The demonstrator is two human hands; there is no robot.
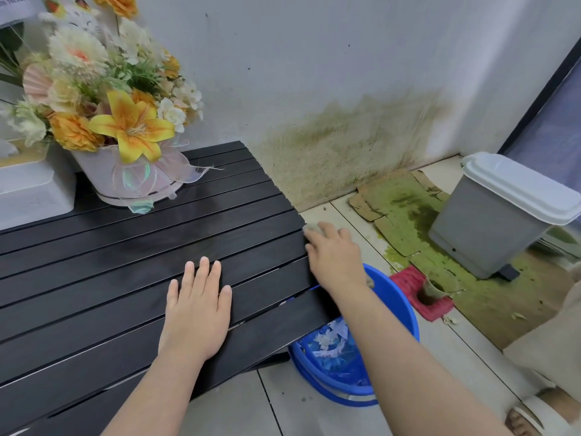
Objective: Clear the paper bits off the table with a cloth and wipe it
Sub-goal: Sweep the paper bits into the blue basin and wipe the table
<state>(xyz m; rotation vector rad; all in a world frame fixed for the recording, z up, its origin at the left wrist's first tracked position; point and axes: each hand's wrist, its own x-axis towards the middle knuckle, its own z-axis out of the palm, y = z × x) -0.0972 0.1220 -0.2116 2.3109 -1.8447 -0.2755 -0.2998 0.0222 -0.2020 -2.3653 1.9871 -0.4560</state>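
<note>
The black slatted table (pixel 110 256) fills the left of the view and shows no paper bits on its slats. My left hand (pixel 196 313) lies flat on it, fingers spread, near the front right corner. At the table's right edge my right hand (pixel 334 256) is closed over a pale cloth (pixel 311 227), of which only a small bit shows past my fingertips. Below that edge stands a blue bucket (pixel 396 297) on the floor, with white paper bits (pixel 328 336) inside it.
A flower arrangement in a white pot (pixel 125 127) and a white box (pixel 31 190) stand at the table's back left. On the floor to the right are a grey pedal bin (pixel 490 221), mouldy cardboard (pixel 405 209), a red cloth with a cup (pixel 434 291), and my sandalled foot (pixel 528 416).
</note>
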